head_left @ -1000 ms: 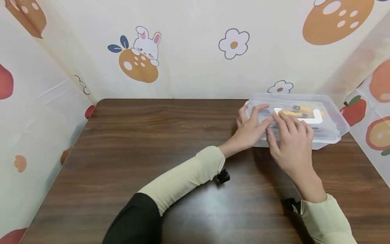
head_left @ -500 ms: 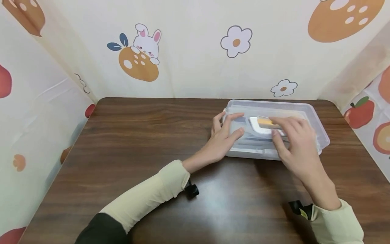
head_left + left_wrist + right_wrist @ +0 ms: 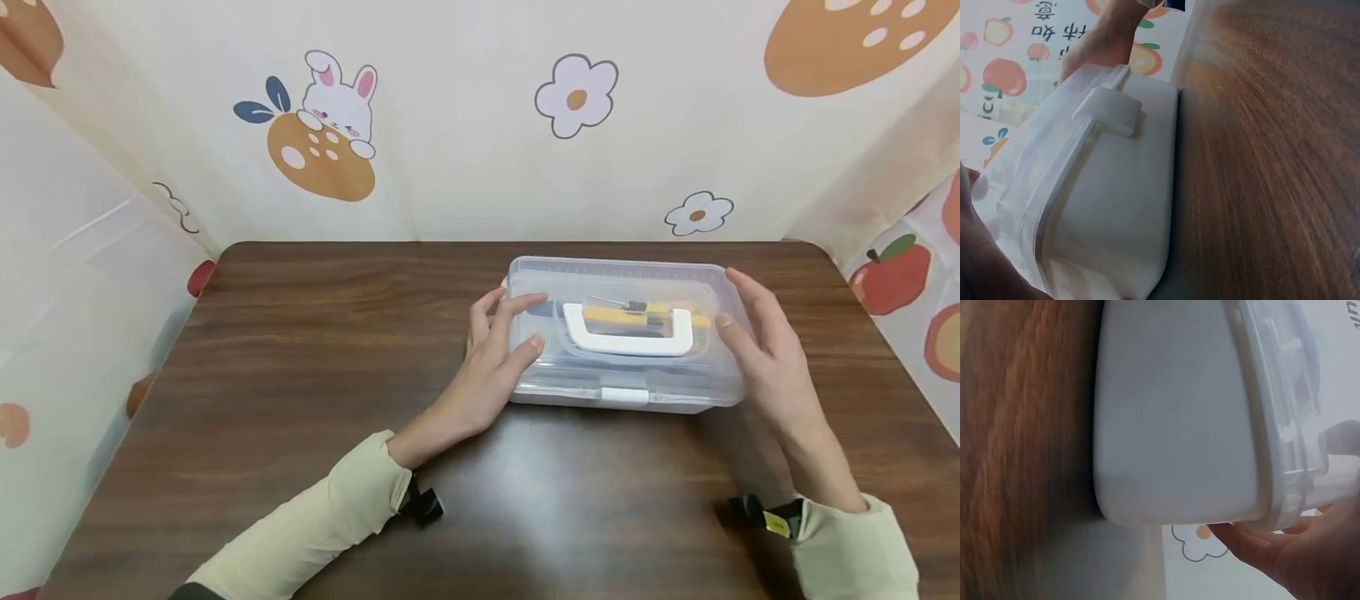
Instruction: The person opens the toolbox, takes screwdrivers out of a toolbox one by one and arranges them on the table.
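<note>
A translucent plastic storage box (image 3: 540,367) with a white carry handle (image 3: 630,343) and a white front latch (image 3: 624,395) rests on the table. Yellow-handled tools (image 3: 603,315) show through its lid; their exact kind is blurred. My left hand (image 3: 483,371) holds the box's left end, thumb and index finger on the lid, the other fingers down the side. At the opposite end, my right hand (image 3: 776,358) grips with its thumb on the lid and fingers round the far right corner. The right wrist view shows those fingers (image 3: 1254,547) against the box's side.
The dark wood-grain table (image 3: 322,333) extends left of the box and in front of it. Behind stands a printed cloth wall (image 3: 450,150), with further cloth at both sides. A small black camera (image 3: 423,507) sits under the left wrist.
The box has slid left and toward me, turning more square to me. My left hand moved along with it. My right hand shifted from the lid near the handle to the right end.
</note>
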The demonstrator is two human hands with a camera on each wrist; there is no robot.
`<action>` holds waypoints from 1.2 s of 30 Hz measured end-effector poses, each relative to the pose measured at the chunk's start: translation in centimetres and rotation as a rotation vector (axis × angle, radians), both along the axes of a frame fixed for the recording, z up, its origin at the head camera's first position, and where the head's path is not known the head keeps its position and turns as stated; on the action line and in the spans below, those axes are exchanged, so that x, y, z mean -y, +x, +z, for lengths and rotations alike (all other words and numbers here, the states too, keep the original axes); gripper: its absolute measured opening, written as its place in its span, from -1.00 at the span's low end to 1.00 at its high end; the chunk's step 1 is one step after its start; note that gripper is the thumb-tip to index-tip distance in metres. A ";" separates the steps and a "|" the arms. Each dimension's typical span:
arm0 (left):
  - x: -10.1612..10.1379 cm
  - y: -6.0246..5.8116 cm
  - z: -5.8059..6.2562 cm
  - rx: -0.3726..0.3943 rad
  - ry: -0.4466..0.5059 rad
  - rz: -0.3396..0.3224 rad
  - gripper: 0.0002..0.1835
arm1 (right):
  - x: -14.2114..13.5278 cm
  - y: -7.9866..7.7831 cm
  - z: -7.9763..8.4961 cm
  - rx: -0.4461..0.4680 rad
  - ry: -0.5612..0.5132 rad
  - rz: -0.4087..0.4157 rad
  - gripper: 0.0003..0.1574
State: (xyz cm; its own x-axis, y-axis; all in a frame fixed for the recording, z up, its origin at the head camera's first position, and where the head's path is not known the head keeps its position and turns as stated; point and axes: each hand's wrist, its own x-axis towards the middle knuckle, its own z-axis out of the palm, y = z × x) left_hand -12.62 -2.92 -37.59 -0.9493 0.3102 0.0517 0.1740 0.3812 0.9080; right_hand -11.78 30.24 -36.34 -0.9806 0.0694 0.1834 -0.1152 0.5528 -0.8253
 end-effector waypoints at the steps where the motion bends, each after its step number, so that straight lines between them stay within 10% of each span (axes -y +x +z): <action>1: -0.1 0.0 -0.1 -0.001 0.002 0.005 -0.48 | 0.0 0.1 -0.2 0.012 -0.032 0.007 -0.26; 36: 0.0 0.3 -0.8 -0.043 0.020 0.059 -0.48 | 0.9 0.3 -0.8 -0.001 -0.176 0.020 -0.28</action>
State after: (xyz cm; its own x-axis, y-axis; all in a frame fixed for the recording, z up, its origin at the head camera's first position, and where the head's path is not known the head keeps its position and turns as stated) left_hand -12.36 -2.96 -38.38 -0.9625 0.2527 0.0985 0.1910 0.3739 0.9076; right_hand -11.51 29.29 -37.16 -0.9820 0.0812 0.1708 -0.1252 0.3976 -0.9090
